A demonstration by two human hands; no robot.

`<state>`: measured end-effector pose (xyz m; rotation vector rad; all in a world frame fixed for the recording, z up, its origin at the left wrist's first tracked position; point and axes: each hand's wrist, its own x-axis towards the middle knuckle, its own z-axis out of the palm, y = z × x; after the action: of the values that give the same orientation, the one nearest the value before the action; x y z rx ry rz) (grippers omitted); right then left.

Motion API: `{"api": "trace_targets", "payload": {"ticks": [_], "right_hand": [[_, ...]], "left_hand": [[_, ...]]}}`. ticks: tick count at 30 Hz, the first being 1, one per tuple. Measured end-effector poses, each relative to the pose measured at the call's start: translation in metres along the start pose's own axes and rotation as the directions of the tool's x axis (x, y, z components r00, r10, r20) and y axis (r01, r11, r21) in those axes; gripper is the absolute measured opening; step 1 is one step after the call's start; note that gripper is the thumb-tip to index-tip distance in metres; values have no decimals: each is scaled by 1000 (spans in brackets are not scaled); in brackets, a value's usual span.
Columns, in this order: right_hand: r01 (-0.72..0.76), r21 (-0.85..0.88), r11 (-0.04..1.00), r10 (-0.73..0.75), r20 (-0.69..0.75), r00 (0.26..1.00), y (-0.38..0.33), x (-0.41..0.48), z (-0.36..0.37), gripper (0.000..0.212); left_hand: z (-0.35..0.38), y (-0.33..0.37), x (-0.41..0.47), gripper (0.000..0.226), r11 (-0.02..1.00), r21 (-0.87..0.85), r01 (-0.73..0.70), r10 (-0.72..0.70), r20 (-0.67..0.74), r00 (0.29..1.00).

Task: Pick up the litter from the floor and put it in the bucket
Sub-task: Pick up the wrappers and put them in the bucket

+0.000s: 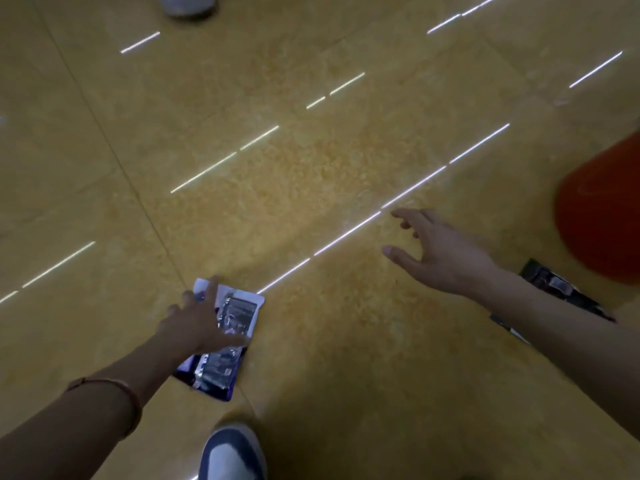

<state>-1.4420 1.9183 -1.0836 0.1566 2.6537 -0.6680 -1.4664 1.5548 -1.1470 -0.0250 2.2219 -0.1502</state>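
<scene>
Just past the shoe (232, 452), the foil wrappers (239, 315) on the floor (311, 150) are covered by the left hand (194, 323), grip spread wide. The right hand (440, 251) is held wide, empty. Both edges should be pinched together before being lifted to the red bucket (602, 209).

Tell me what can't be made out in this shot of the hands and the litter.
Head view throughout.
Orange bucket: cut off by the right edge, opening unseen.
Dark wrapper: partly hidden behind the right forearm.
Purple wrapper: print blurred; the left hand covers part, and whether it grips or only presses is unclear.
Grey shoe: cut off by the top edge.
</scene>
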Motion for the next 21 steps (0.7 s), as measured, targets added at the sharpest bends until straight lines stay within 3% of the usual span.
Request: {"api": "trace_targets", "payload": {"ticks": [4, 10, 17, 21], "right_hand": [[22, -20, 1000, -22, -11, 1000, 6, 18, 10, 66], [5, -18, 1000, -5, -1, 1000, 0, 22, 13, 65], [32, -109, 994, -30, 19, 999, 8, 13, 29, 65], [32, -81, 996, -30, 29, 999, 13, 3, 28, 65]], "left_hand": [[20, 13, 13, 124, 997, 75, -25, 30, -67, 997], [25, 18, 3, 94, 991, 85, -103, 119, -215, 969], [0, 64, 5, 75, 928, -69, -366, 330, -302, 894], [-28, 109, -5, 67, 835, -90, -543, 475, -379, 794]]}}
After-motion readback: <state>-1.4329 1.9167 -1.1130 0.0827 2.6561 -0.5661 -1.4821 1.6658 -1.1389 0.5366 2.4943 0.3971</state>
